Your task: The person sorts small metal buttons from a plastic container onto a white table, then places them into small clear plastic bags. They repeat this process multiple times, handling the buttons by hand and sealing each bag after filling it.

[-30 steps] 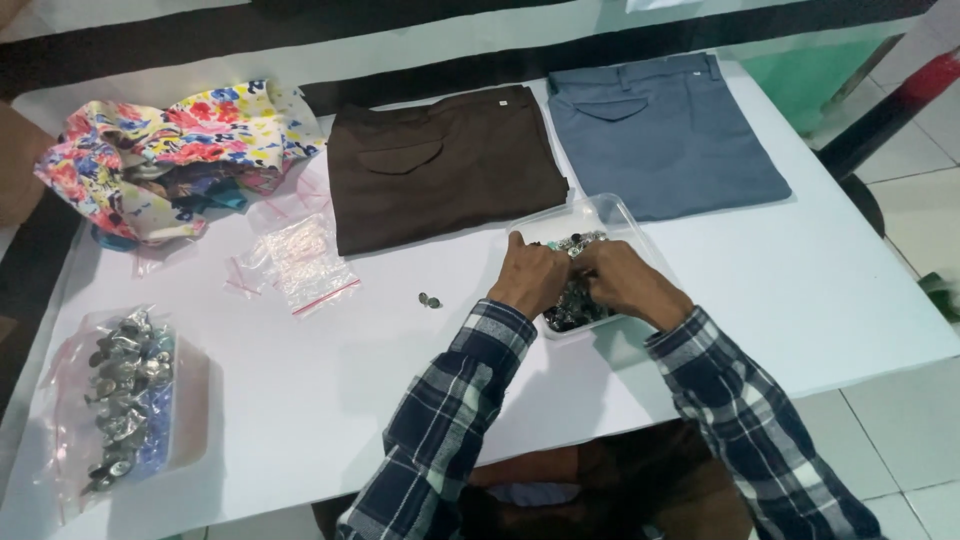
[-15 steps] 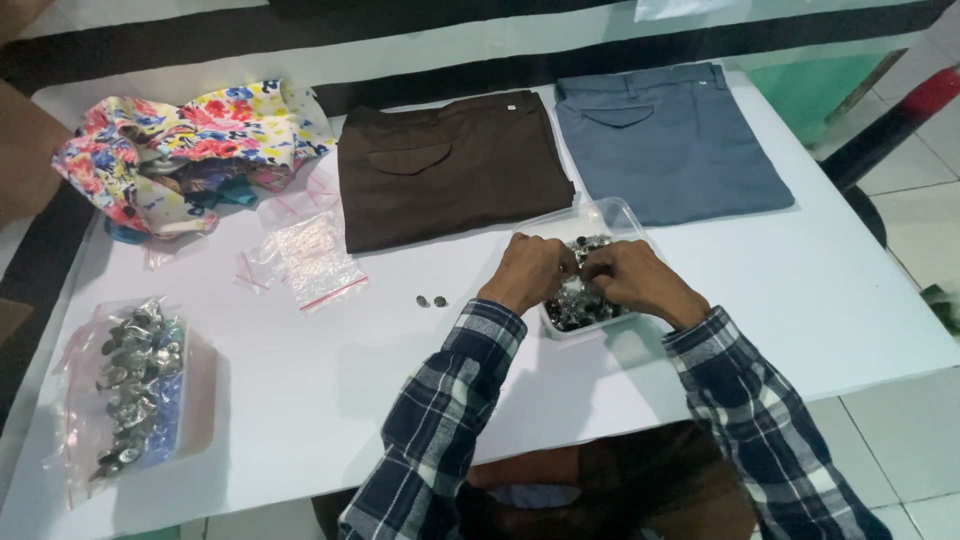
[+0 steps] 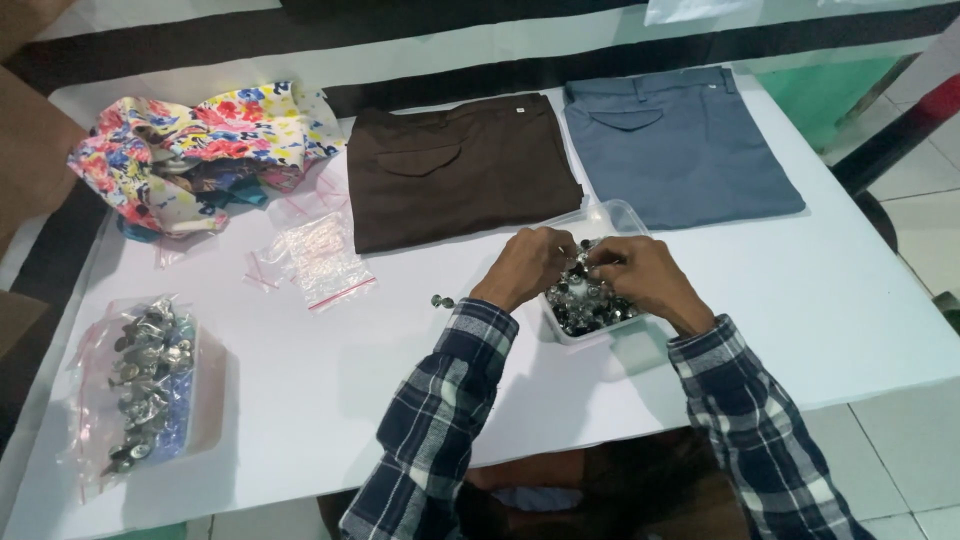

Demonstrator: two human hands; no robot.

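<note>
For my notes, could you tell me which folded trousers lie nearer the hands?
The brown trousers; the grey-blue pair lies further right.

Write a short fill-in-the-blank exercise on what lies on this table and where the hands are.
Both hands, left hand and right hand, reach into a clear plastic ____ of metal buttons.
The folded trousers left of the grey-blue trousers are ____.
The crumpled cloth at the table's far left has a ____ print.

Missing words: container; brown; floral

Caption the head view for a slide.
Left hand and right hand pick through metal buttons in a clear tub.
</note>
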